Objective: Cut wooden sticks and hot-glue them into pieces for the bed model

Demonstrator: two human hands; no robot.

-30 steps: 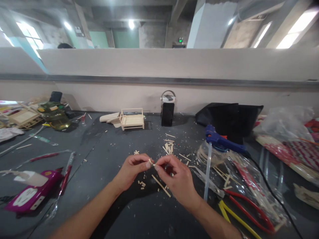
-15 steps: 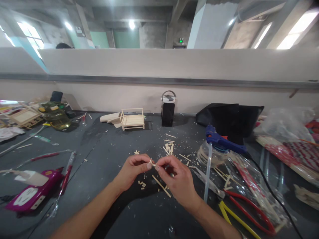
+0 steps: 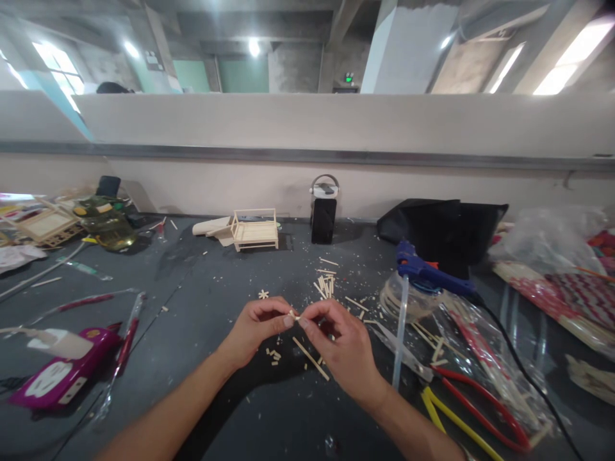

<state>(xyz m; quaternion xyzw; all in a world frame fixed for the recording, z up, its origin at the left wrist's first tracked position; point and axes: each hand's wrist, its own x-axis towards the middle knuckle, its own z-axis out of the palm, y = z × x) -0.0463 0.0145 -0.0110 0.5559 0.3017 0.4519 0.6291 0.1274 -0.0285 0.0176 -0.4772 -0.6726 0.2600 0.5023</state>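
Observation:
My left hand [image 3: 262, 326] and my right hand [image 3: 339, 336] meet at the middle of the table, both closed in a pinch. Between their fingertips are small pale wooden stick pieces [image 3: 295, 316], partly hidden by the thumbs. Below the hands lie a longer wooden stick [image 3: 311, 358] and several short cut bits [image 3: 273, 355]. A small star-shaped piece made of sticks [image 3: 264, 294] rests just beyond my left hand. Past my right hand is a loose bunch of sticks [image 3: 327, 285].
A miniature wooden bench [image 3: 254, 230] and a phone [image 3: 323, 221] stand at the back. On the right are a blue glue gun [image 3: 432, 272], red-and-yellow-handled pliers [image 3: 480, 410] and plastic packets [image 3: 500, 365]. A purple power strip [image 3: 67, 374] lies left, with a bottle [image 3: 108, 224] behind.
Both hands stay in nearly the same place, the pinched pieces shifting only slightly between the fingertips. Beyond the partition, the top of a person's head has moved a little left.

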